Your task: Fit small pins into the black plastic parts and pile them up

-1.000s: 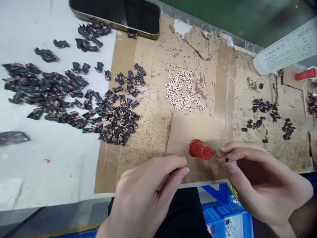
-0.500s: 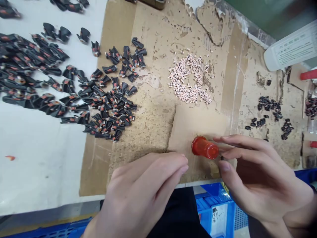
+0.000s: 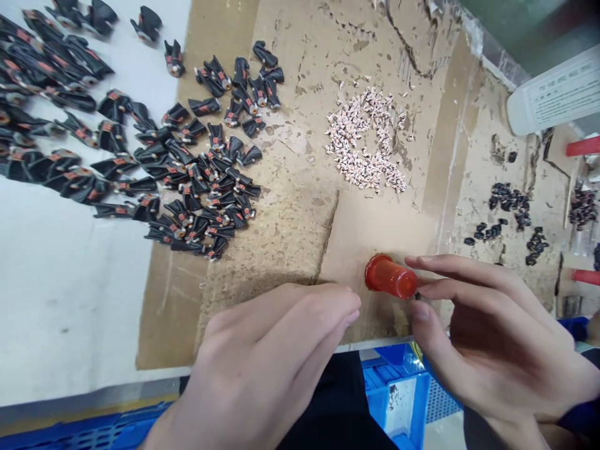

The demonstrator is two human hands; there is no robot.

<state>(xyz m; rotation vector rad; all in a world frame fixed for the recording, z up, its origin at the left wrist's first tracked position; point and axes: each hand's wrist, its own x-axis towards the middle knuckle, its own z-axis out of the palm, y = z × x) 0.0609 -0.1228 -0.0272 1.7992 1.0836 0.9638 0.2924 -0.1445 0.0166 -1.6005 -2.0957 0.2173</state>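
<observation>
Print [image 3: 559, 94] on the whitish bottle [image 3: 519, 117] is too blurred to read

You present: left hand [image 3: 276, 344], bare; right hand [image 3: 492, 337], bare, slender-fingered, thumbnail [image 3: 421, 310] short; right sleeve [image 3: 581, 415], dark; body clothing [image 3: 340, 400], plain black.

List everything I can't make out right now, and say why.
In the head view:
- Whatever the left hand may hold: hidden by its own fingers.
- The dark bit in the right hand: too small to identify.
- The bottle: print blurred, far end cut off by the right edge.
- The black pieces: some cut off by the left edge.
</observation>
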